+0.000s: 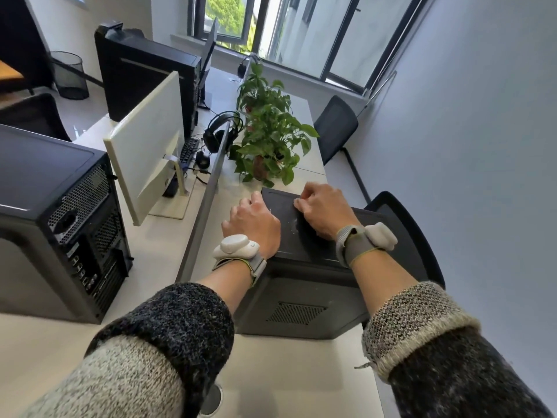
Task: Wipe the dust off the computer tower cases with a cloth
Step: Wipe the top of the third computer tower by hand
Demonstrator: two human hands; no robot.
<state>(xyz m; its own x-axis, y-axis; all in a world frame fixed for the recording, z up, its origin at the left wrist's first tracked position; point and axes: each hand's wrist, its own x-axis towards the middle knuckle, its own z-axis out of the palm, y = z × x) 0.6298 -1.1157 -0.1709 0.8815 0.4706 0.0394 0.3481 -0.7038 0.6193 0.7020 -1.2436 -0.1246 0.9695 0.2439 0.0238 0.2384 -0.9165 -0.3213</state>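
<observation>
A black computer tower case (301,300) stands on the pale desk right in front of me, its top speckled with pale dust. My left hand (253,224) grips the top's left edge, fingers curled over the side. On the top panel sits my right hand (324,211) with its fingers curled, holding what looks like a dark cloth (304,226) bunched under the palm. Most of the cloth is hidden. A second tower (45,224) stands on the left desk with its vented back toward me. A third tower (144,76) is farther back.
A white monitor (147,146) stands left of a grey desk divider (208,194). Two potted plants (271,140) stand just beyond the near tower. Headphones (221,131) hang on the divider. Black chairs (404,230) line the right side by the wall.
</observation>
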